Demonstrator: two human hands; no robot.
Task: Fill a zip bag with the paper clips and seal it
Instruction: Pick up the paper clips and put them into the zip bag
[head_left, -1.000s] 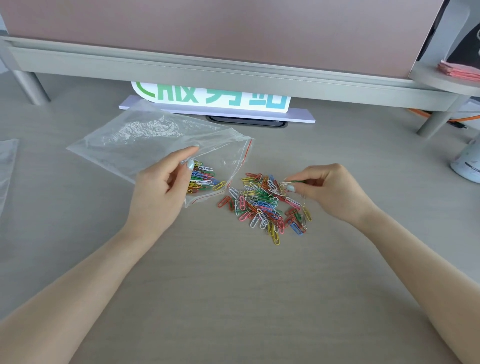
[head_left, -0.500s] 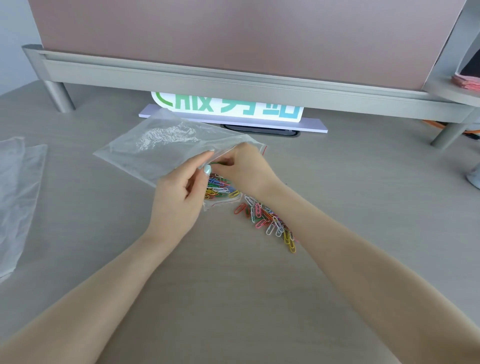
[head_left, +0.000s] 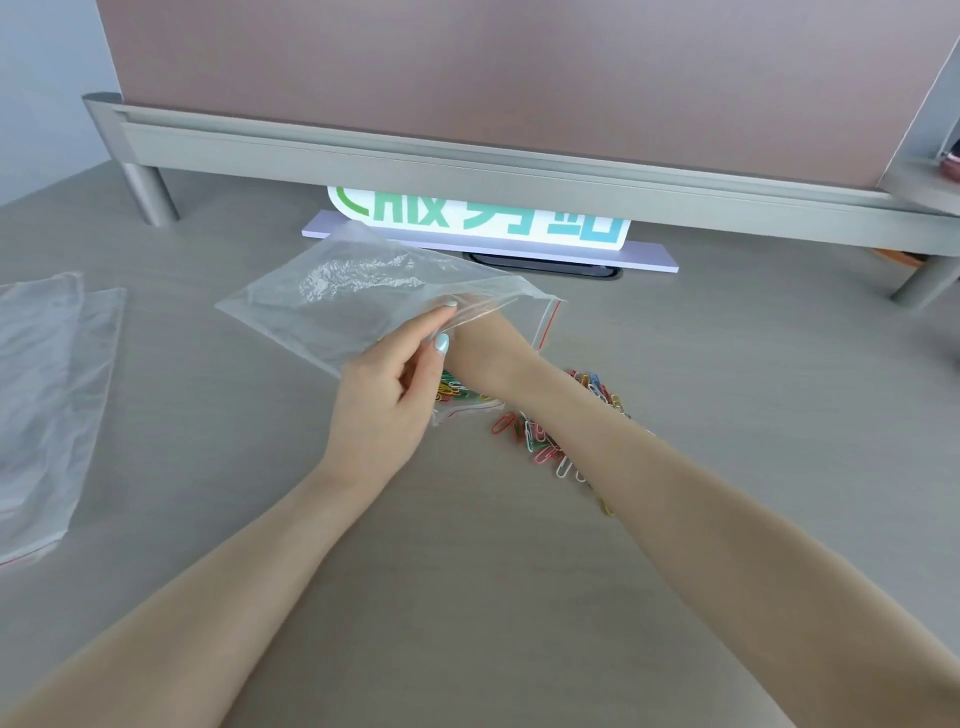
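Observation:
A clear zip bag (head_left: 332, 306) with a red strip at its mouth lies on the grey desk, mouth facing right. My left hand (head_left: 389, 400) pinches the bag's upper lip and holds the mouth apart. My right hand (head_left: 488, 343) reaches into the mouth; its fingers are hidden behind my left hand and the plastic, so what they hold cannot be seen. Several coloured paper clips (head_left: 457, 389) lie inside the bag near the mouth. A loose pile of paper clips (head_left: 540, 441) sits on the desk just right of the bag, partly under my right forearm.
Spare clear bags (head_left: 47, 395) lie flat at the desk's left edge. A white sign with green characters (head_left: 478, 218) stands behind the bag, under the grey rail (head_left: 467, 161) of a pink partition. A rail leg (head_left: 150, 195) stands at back left.
My right hand left the loose pile with some clips, moved left to the bag's mouth and is now deeper inside it. My left hand kept its hold on the lip.

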